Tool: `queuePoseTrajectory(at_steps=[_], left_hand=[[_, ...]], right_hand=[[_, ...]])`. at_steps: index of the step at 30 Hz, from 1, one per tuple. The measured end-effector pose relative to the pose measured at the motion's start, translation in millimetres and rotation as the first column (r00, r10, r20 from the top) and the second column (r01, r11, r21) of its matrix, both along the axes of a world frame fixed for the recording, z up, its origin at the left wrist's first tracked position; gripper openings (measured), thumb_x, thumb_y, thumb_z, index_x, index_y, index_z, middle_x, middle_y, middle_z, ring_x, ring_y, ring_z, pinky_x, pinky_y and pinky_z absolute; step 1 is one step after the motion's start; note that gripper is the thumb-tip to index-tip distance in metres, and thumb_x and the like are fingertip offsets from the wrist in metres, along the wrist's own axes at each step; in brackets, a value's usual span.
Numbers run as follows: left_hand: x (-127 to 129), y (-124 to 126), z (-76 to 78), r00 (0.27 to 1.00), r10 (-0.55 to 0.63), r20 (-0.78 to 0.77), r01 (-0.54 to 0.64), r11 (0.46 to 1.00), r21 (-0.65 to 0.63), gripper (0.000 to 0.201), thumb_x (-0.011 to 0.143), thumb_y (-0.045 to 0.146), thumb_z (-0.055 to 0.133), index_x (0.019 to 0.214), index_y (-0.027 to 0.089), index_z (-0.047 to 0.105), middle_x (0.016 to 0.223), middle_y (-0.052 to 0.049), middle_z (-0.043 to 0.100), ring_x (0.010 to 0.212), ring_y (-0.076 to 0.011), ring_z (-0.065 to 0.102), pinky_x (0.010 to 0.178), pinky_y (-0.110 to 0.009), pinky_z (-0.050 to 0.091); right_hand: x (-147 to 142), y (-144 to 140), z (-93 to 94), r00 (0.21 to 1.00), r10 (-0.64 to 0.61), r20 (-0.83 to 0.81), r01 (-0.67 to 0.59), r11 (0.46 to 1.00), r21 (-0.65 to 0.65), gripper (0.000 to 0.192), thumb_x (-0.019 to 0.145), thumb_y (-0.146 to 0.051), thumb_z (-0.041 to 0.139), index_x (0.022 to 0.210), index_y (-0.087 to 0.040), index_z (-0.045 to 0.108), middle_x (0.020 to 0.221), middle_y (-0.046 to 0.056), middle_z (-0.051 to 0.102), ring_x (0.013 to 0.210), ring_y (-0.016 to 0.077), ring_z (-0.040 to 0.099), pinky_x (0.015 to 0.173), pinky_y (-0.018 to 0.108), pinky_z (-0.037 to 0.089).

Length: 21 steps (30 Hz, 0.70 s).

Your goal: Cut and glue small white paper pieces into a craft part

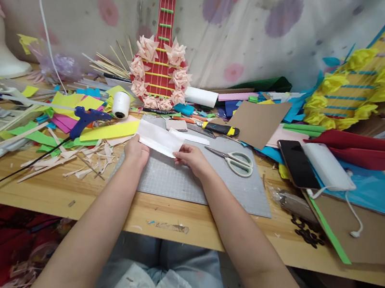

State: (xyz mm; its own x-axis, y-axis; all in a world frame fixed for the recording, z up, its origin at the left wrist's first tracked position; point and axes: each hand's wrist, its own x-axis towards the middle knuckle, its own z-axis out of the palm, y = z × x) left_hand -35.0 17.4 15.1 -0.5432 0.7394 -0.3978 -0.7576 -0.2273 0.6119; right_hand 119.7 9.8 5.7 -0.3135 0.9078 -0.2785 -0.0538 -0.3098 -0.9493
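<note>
A white sheet of paper (160, 138), with a fold along its near edge, is held just over the grey cutting mat (179, 181). My left hand (136, 150) grips its left end, fingers closed round the near corner. At the right end, my right hand (192, 158) pinches the near corner between thumb and fingers. Behind the sheet lies a narrow white paper strip (193, 138). Scissors with pale green handles (238, 163) rest on the mat to the right of my right hand. A yellow and black utility knife (220, 129) lies at the mat's far edge.
A blue glue gun (86, 120) and paper scraps (95, 160) lie on the left. A red paper guitar (158, 70) with pink flowers stands at the back, a yellow guitar (350, 91) at the right. A phone (298, 163) and white power bank (328, 166) lie on the right.
</note>
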Motion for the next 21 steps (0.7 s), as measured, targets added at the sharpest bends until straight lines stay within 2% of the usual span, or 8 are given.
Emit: queuePoseTrajectory(at_steps=[4, 8, 11, 15, 21], left_hand=[[0.1, -1.5, -0.8, 0.999, -0.039, -0.014, 0.039, 0.998, 0.042, 0.021, 0.078, 0.01, 0.047, 0.096, 0.007, 0.057, 0.097, -0.011, 0.064, 0.094, -0.0141, 0.06, 0.08, -0.024, 0.049], [2.6, -5.6, 1.0, 0.997, -0.044, -0.068, 0.043, 0.999, -0.004, 0.02, 0.069, -0.003, 0.051, 0.084, 0.008, 0.057, 0.088, -0.009, 0.066, 0.09, -0.0136, 0.061, 0.08, -0.024, 0.049], [4.1, -7.5, 2.8, 0.996, -0.023, -0.087, 0.023, 1.0, 0.001, 0.018, 0.069, -0.005, 0.048, 0.078, 0.009, 0.056, 0.085, -0.008, 0.066, 0.086, -0.0123, 0.062, 0.078, -0.023, 0.05], [3.8, -7.0, 2.4, 0.996, -0.024, -0.081, 0.024, 1.0, -0.003, 0.019, 0.07, -0.005, 0.047, 0.079, 0.009, 0.056, 0.083, -0.007, 0.065, 0.084, -0.0115, 0.062, 0.078, -0.022, 0.05], [0.1, -3.3, 0.4, 0.999, -0.052, -0.007, 0.052, 0.999, -0.007, 0.025, 0.073, -0.001, 0.043, 0.093, 0.006, 0.055, 0.085, -0.009, 0.065, 0.084, -0.0121, 0.062, 0.079, -0.024, 0.049]], right_hand=[[0.1, 0.8, -1.4, 1.0, -0.002, -0.006, 0.002, 1.0, 0.007, 0.01, 0.061, -0.008, 0.062, 0.063, -0.013, 0.054, 0.05, -0.003, 0.054, 0.046, 0.0063, 0.053, 0.048, 0.019, 0.048], [0.4, 0.6, -1.9, 1.0, 0.006, -0.012, -0.006, 1.0, 0.011, 0.01, 0.061, -0.008, 0.062, 0.066, -0.013, 0.054, 0.05, -0.003, 0.055, 0.046, 0.0064, 0.052, 0.048, 0.019, 0.047], [0.2, 0.2, -1.7, 1.0, 0.013, -0.016, -0.013, 1.0, 0.019, 0.011, 0.061, -0.009, 0.062, 0.066, -0.013, 0.054, 0.051, -0.003, 0.055, 0.046, 0.0066, 0.053, 0.048, 0.019, 0.047], [-0.6, 0.1, -1.1, 1.0, 0.009, -0.003, -0.009, 1.0, 0.016, 0.01, 0.062, -0.008, 0.062, 0.066, -0.013, 0.053, 0.051, -0.003, 0.055, 0.045, 0.0068, 0.053, 0.047, 0.019, 0.047], [-0.9, 0.2, -0.5, 1.0, -0.021, 0.003, 0.021, 1.0, 0.02, 0.011, 0.061, -0.007, 0.061, 0.063, -0.013, 0.053, 0.049, -0.004, 0.054, 0.045, 0.0063, 0.052, 0.048, 0.02, 0.047]])
